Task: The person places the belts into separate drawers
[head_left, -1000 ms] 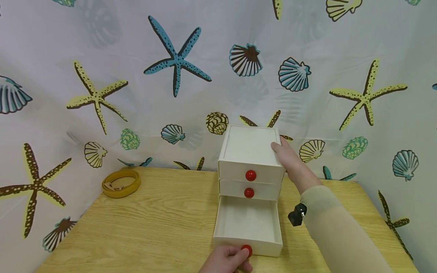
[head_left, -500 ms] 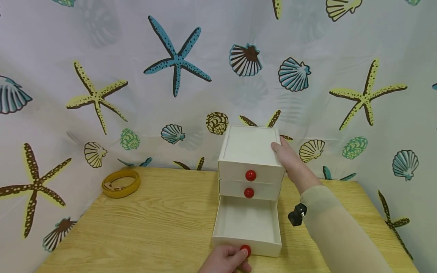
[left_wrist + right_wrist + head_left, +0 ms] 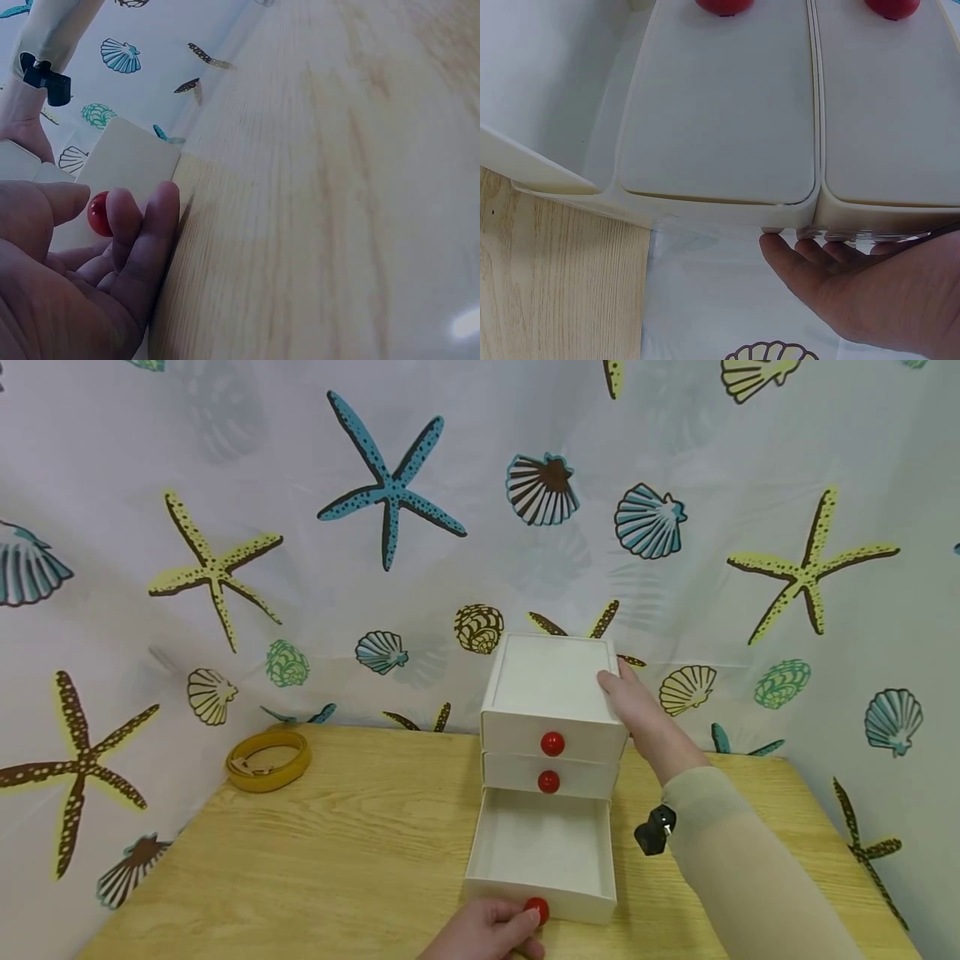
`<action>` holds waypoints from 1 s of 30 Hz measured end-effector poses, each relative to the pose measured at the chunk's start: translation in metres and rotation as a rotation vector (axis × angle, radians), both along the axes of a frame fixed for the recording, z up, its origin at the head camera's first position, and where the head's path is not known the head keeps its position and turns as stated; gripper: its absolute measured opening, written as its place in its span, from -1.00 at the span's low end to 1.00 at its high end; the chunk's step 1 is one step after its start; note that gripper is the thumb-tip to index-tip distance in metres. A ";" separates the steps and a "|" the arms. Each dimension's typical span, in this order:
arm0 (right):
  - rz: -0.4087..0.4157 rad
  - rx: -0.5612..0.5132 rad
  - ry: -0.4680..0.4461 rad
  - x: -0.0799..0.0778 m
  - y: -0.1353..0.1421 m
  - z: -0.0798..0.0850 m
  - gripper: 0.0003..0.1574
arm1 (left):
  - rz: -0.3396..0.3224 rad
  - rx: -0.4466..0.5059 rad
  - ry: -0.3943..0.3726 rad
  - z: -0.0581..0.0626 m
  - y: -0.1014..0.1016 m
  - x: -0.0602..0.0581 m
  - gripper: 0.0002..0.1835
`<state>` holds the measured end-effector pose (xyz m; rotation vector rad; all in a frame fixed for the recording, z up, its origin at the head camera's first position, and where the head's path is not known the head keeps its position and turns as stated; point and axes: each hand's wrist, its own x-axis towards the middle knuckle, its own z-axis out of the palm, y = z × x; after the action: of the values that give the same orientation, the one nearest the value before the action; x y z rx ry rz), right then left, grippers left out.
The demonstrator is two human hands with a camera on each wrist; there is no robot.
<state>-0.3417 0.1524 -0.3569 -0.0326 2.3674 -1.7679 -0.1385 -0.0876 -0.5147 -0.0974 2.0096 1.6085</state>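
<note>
A white cabinet (image 3: 555, 677) of three stacked drawers stands on the table, each drawer with a red knob. Its bottom drawer (image 3: 543, 847) is pulled out, and its inside looks bare; the middle drawer (image 3: 517, 772) and top drawer (image 3: 510, 735) are closed. My left hand (image 3: 487, 931) pinches the bottom drawer's red knob (image 3: 98, 214) between thumb and fingers. At the cabinet's right side, my right hand (image 3: 637, 706) rests its thumb on the top edge. In the right wrist view, its fingers (image 3: 787, 262) reach against the side wall, their tips partly hidden.
A coiled mustard-yellow belt (image 3: 268, 762) lies at the table's back left corner. Behind the wooden table (image 3: 337, 852) hangs a white curtain (image 3: 300, 460) printed with starfish and shells. It also borders the left and right sides.
The front of the bottom drawer has shifted slightly left, and my left hand with it. My right hand stays at the cabinet's side. The head view has tilted very slightly.
</note>
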 end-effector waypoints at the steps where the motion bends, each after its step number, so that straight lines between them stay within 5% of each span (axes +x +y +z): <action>1: 0.001 0.002 0.003 0.000 0.000 0.000 -0.09 | -0.002 -0.001 0.002 0.000 -0.001 0.000 -0.66; 16: 0.003 -0.002 0.012 0.000 -0.001 -0.001 -0.11 | -0.031 -0.076 0.107 0.002 -0.030 -0.001 -0.61; 30: -0.007 -0.001 -0.002 -0.003 -0.001 0.000 -0.09 | -0.001 -0.029 0.103 0.009 -0.054 -0.004 -0.57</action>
<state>-0.3444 0.1516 -0.3571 -0.0238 2.3679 -1.7720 -0.1425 -0.1412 -0.5055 -0.0243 2.1102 1.6140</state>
